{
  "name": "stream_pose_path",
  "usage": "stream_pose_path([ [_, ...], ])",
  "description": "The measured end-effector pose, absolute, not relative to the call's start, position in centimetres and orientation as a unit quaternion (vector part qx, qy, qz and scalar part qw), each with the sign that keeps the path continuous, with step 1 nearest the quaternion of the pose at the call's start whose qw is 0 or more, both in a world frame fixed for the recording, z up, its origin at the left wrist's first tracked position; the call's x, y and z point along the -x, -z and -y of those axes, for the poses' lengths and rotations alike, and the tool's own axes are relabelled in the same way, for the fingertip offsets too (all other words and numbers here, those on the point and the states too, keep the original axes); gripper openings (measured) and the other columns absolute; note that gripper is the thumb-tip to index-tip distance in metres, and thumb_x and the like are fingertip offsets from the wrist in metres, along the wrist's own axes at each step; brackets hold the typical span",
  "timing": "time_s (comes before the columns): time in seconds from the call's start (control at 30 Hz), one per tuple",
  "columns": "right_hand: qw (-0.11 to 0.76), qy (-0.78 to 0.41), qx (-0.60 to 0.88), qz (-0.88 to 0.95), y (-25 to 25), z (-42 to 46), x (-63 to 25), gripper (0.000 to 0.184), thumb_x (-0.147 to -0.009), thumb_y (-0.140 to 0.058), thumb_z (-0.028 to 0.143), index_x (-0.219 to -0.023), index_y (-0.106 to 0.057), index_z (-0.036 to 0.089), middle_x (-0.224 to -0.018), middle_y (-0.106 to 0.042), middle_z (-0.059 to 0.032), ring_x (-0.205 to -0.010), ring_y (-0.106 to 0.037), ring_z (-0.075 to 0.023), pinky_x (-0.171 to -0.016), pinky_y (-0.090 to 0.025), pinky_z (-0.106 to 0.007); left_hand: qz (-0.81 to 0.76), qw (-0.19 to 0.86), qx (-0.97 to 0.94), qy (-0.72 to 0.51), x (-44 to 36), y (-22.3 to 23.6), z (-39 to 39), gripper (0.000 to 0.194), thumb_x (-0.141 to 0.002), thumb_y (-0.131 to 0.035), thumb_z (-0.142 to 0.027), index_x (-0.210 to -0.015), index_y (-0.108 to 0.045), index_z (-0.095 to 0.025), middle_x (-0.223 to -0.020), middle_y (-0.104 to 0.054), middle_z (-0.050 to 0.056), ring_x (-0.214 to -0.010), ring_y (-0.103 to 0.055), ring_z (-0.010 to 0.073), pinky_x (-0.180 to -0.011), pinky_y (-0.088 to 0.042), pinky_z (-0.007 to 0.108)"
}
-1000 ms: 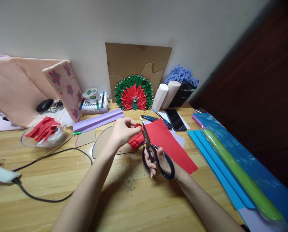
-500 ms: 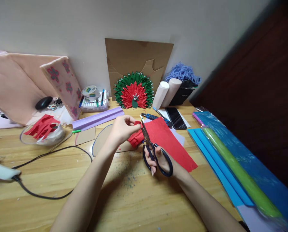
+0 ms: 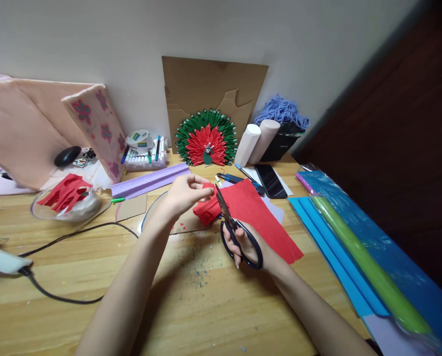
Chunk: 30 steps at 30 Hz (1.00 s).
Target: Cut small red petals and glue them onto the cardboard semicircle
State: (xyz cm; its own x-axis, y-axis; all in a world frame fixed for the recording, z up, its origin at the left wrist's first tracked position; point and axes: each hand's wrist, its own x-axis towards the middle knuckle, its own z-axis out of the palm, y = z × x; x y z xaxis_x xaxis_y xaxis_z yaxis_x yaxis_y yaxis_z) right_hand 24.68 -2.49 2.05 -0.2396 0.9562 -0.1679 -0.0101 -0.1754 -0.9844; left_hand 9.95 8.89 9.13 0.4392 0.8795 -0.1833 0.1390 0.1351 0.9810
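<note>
My left hand point(image 3: 184, 194) pinches a folded strip of red crepe paper point(image 3: 206, 210) above the wooden desk point(image 3: 206, 306). In my right hand point(image 3: 248, 245) are black-handled scissors point(image 3: 233, 230), fingers through the loops, with the blades pointing up against the right side of the red strip. A flat red paper sheet point(image 3: 260, 220) lies just right of the scissors. A cardboard cut-out point(image 3: 184, 220) lies under my hands.
A green and red paper peacock point(image 3: 206, 138) leans on cardboard at the wall. A clear bowl of red strips point(image 3: 67, 200), a glue gun point(image 3: 0, 259) with its black cable, a purple paper roll point(image 3: 150, 182), markers, a phone point(image 3: 270, 181) and blue and green sheets point(image 3: 354, 247) surround me.
The scissors and the red strip have shifted slightly up and left. My left hand has turned a little on the strip. The view has drifted slightly.
</note>
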Motion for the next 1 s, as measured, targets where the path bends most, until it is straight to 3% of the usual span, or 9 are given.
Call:
stream_pose_path([
  [0.23,0.390,-0.616,0.439,0.525,-1.8,2.7,-24.8,0.074,-0.059,-0.028,0.088,-0.076,-0.044,0.018,-0.049,-0.041,0.0068,-0.036,-0.045,-0.0074,-0.036,-0.043,-0.020,-0.425,0.623,-0.593,-0.281,-9.5,-8.8,-9.2,0.027,-0.060,-0.068,-0.009,-0.084,-0.055,-0.010,-0.061,-0.059,-0.001,-0.056,-0.057,0.0089,-0.058,-0.046,0.024],
  [0.47,0.382,-0.646,0.420,0.510,-2.0,2.8,-24.7,0.078,-0.056,-0.030,0.088,-0.085,-0.045,0.018,-0.049,-0.038,0.0088,-0.036,-0.041,-0.0071,-0.037,-0.044,-0.021,-0.416,0.599,-0.637,-0.248,-8.8,-8.6,-9.5,0.031,-0.060,-0.067,-0.011,-0.087,-0.051,-0.013,-0.063,-0.060,-0.002,-0.055,-0.056,0.0086,-0.056,-0.041,0.023],
  [0.8,0.391,-0.652,0.427,0.489,-2.5,2.8,-24.5,0.064,-0.060,-0.046,0.082,-0.075,-0.038,0.020,-0.051,-0.036,0.0095,-0.035,-0.035,-0.0036,-0.032,-0.039,-0.017,-0.401,0.617,-0.634,-0.238,-8.4,-8.6,-9.8,0.032,-0.058,-0.068,-0.013,-0.084,-0.050,-0.014,-0.063,-0.060,-0.002,-0.054,-0.055,0.0084,-0.055,-0.040,0.023],
  [1.0,0.389,-0.632,0.427,0.517,-1.7,2.8,-25.0,0.058,-0.068,-0.046,0.076,-0.078,-0.043,0.019,-0.051,-0.037,0.0089,-0.035,-0.035,-0.0038,-0.033,-0.040,-0.017,-0.393,0.631,-0.632,-0.217,-7.9,-8.9,-10.1,0.033,-0.061,-0.068,-0.013,-0.089,-0.050,-0.013,-0.064,-0.062,-0.001,-0.053,-0.056,0.0086,-0.055,-0.042,0.023],
])
